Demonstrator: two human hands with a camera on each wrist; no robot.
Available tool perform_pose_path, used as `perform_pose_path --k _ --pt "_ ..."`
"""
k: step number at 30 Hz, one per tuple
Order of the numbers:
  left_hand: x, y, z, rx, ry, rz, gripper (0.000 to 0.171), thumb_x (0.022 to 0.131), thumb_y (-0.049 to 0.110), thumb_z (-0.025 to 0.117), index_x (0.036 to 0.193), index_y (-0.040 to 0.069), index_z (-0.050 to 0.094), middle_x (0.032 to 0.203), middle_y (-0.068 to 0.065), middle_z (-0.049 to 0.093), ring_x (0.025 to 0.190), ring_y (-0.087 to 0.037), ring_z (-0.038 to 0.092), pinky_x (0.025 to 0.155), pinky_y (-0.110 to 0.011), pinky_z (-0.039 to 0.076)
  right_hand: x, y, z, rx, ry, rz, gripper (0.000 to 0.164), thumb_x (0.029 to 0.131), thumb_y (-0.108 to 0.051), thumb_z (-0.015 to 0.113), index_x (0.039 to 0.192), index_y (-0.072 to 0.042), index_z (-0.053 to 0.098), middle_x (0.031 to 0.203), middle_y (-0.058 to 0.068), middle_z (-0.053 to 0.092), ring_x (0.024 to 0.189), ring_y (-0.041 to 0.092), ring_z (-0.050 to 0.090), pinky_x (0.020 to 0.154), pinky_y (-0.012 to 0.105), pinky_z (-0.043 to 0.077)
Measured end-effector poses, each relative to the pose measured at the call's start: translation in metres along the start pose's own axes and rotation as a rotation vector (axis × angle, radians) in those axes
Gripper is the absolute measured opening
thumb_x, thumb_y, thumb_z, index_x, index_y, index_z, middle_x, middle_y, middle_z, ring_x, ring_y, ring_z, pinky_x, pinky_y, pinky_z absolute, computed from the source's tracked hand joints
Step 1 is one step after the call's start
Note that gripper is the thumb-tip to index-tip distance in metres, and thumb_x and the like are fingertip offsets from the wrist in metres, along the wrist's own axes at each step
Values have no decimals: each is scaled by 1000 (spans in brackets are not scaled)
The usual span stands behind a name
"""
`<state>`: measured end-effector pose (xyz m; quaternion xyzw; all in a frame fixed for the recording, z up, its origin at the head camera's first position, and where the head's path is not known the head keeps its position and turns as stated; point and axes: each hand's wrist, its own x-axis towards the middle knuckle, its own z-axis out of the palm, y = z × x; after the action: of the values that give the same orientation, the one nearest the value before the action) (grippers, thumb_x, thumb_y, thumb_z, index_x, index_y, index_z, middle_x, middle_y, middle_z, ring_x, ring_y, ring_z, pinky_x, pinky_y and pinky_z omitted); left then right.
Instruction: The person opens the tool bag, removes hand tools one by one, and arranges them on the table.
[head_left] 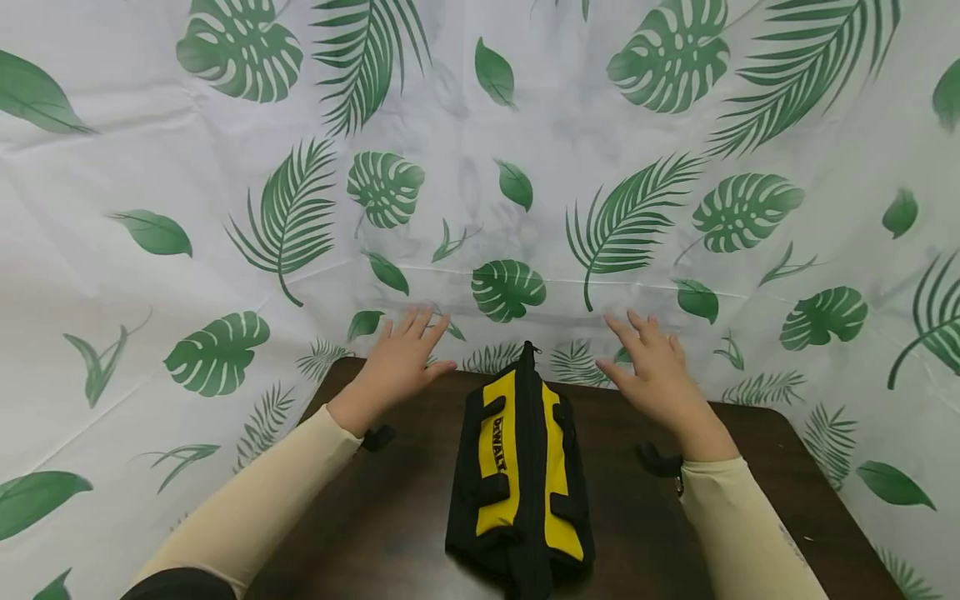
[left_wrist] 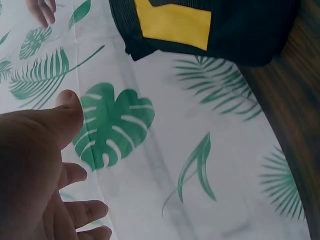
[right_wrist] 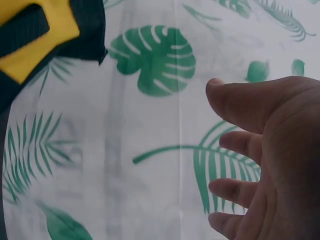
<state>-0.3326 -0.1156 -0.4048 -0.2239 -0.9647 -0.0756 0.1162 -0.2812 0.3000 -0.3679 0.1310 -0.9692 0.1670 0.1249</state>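
A black and yellow DeWalt tool bag (head_left: pixel 495 450) stands on the dark table, its zipper running lengthwise along the top and closed as far as I can see. To the bag's left my left hand (head_left: pixel 401 358) is held in the air with fingers spread, touching nothing. My right hand (head_left: pixel 656 379) hovers on the other side, fingers also apart and holding nothing. The left wrist view shows the left thumb and fingers (left_wrist: pixel 70 120) away from the bag (left_wrist: pixel 175 25). In the right wrist view, the right thumb (right_wrist: pixel 240 100) is likewise apart from the bag (right_wrist: pixel 90 35).
The dark wood table (head_left: pixel 405 492) has rounded far corners. Right behind it hangs a white cloth (head_left: pixel 450 108) printed with green leaves. Black straps (head_left: pixel 660 460) are at both wrists.
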Motion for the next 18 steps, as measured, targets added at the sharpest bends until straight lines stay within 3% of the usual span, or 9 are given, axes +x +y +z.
perform_pose_path --k 4,9,18 --pt "9 7 5 -12 -23 11 84 107 61 62 174 20 32 181 -16 26 169 -39 24 131 -73 24 10 -8 8 18 -23 -8 77 110 -42 66 174 -18 32 179 29 22 163 61 17 124 85 14" --pt "16 12 13 17 -34 34 79 106 53 67 171 17 40 178 -17 34 168 -39 27 130 -70 30 20 -19 18 77 -54 -3 73 111 -42 64 173 -18 34 178 27 25 159 53 33 121 78 35" --pt "36 24 23 15 -25 81 77 107 47 69 171 16 40 176 -18 37 165 -41 34 130 -66 33 41 -31 38 179 -109 30 69 112 -41 62 171 -17 38 173 23 33 156 48 41 123 72 39"
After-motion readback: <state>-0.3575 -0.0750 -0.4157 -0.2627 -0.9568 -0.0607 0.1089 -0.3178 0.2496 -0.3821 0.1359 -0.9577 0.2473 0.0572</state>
